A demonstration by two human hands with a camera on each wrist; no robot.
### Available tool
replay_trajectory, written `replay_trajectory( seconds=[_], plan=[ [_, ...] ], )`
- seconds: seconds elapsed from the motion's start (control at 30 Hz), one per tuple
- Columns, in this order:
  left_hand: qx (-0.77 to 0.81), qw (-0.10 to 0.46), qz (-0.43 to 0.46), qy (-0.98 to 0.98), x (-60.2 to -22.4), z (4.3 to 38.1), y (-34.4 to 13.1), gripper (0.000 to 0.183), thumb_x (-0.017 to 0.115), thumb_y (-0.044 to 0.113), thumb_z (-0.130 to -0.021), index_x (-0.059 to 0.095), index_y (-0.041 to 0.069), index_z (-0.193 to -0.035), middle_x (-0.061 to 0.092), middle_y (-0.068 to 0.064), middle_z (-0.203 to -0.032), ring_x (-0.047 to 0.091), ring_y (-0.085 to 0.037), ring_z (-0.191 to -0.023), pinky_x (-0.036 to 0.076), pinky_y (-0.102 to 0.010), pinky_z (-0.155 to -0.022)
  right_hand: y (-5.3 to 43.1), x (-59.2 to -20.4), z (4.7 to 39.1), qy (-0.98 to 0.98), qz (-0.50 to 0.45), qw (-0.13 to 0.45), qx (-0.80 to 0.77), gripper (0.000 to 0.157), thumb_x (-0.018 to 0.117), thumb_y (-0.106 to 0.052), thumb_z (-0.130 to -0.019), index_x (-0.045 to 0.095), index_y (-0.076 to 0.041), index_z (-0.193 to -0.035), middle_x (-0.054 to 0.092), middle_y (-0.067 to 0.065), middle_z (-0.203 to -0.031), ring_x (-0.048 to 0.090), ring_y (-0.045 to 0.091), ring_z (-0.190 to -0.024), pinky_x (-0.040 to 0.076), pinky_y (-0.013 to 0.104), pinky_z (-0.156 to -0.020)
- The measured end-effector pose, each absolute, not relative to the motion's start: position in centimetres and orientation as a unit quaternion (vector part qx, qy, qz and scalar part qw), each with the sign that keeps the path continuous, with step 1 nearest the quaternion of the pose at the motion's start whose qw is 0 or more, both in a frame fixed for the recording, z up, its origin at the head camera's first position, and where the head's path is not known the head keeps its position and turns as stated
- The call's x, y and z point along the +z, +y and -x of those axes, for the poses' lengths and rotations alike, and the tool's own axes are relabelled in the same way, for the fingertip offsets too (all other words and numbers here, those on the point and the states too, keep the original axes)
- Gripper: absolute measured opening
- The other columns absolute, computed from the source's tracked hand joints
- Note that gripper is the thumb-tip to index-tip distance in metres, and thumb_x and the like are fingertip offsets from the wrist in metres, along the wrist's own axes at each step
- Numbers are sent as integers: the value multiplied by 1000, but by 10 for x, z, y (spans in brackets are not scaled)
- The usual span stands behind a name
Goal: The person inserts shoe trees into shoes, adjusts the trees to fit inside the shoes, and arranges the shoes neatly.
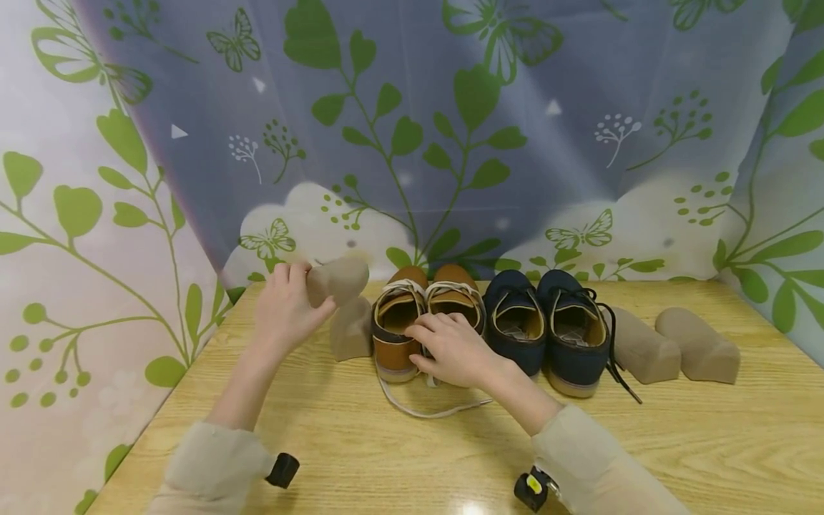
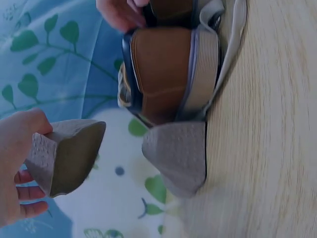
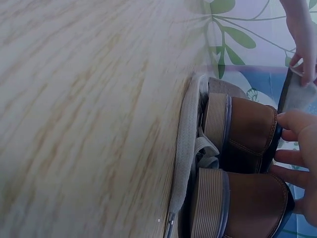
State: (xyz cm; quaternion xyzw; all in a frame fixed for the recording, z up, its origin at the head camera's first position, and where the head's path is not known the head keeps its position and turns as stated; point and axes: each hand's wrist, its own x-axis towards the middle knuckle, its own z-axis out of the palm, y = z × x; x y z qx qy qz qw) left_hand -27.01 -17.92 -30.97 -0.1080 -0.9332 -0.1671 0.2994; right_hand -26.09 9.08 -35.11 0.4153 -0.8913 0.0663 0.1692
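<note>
My left hand [image 1: 290, 304] holds a beige molded shoe insert [image 1: 337, 281] in the air; the left wrist view shows its hollow underside [image 2: 74, 163]. Below it a second beige shoe insert [image 1: 352, 330] stands on the table against the left brown shoe [image 1: 394, 357]. My right hand [image 1: 453, 348] is over the pair of brown shoes, its fingers touching the heel collar of the left one. The right brown shoe [image 1: 453, 275] is partly hidden behind that hand. In the right wrist view the fingers [image 3: 292, 157] reach across the collars fairly straight.
A pair of navy shoes [image 1: 515, 350] stands right of the brown pair, with a black lace [image 1: 621, 375] trailing. Two more beige inserts [image 1: 698, 347] lie farther right. A loose white lace [image 1: 431, 415] curves over the wooden table [image 1: 399, 465]. Patterned cloth [image 1: 412, 143] hangs behind.
</note>
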Motion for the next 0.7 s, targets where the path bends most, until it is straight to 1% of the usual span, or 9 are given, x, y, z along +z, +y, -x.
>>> replay_trajectory(
  seconds=[0.2,0.47,0.7],
  plan=[
    [-171,306,127,-928,-303,263,-165,56,69,27,-73,49,-5,-114,47,-20,-100,47,-34,-88,42,-45,-73,91,-353,260,-889,-416,171,80,31,60,-31,-90,60,-15,-117,55,3,-112,53,22,-101,41,44,-87],
    [-171,320,144,-921,-298,258,-155,54,69,27,-72,51,-5,-112,47,-18,-93,46,-31,-79,40,-41,-68,92,-354,261,-890,-416,166,87,31,60,-29,-90,60,-15,-118,55,3,-113,53,22,-102,42,44,-86],
    [-184,305,144,-923,-292,251,-147,54,67,29,-73,52,-4,-113,47,-17,-96,46,-30,-82,41,-41,-66,93,-351,261,-891,-417,163,78,34,61,-30,-89,60,-14,-119,56,3,-115,53,22,-104,43,43,-84]
  ],
)
